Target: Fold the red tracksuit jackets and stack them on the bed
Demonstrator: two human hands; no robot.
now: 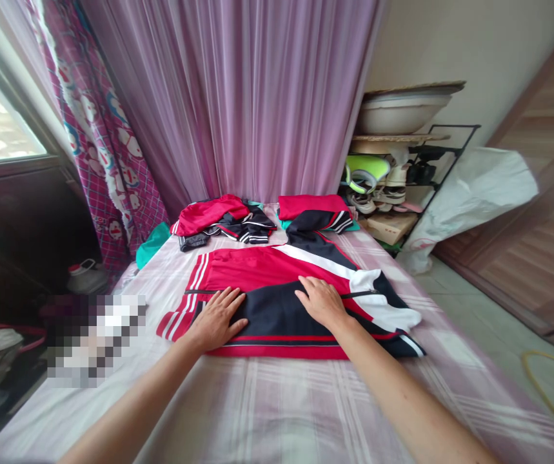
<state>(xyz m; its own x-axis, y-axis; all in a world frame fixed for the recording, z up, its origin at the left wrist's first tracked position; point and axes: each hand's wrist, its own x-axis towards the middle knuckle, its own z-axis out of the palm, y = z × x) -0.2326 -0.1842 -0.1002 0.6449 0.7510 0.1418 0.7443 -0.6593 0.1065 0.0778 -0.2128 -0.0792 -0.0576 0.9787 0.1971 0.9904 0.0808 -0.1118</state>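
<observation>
A red, navy and white track jacket (pixel 252 270) lies spread on the bed, its striped hem to the left and its white collar to the right. The near sleeve is folded across the body, while the far sleeve stretches away toward the back. My left hand (pixel 217 319) rests flat on the jacket close to the hem, fingers spread. Farther right, my right hand (pixel 322 301) also lies flat on the navy part near the zipper, fingers out. Neither hand grips the cloth.
Behind the jacket sit a crumpled red and navy garment (pixel 213 216) and a folded red garment (pixel 308 206). A checked sheet (pixel 277 406) covers the bed. Purple curtains (pixel 238 96) hang behind. At right stands a shoe rack (pixel 402 187) with a white bag (pixel 480 193) beside it.
</observation>
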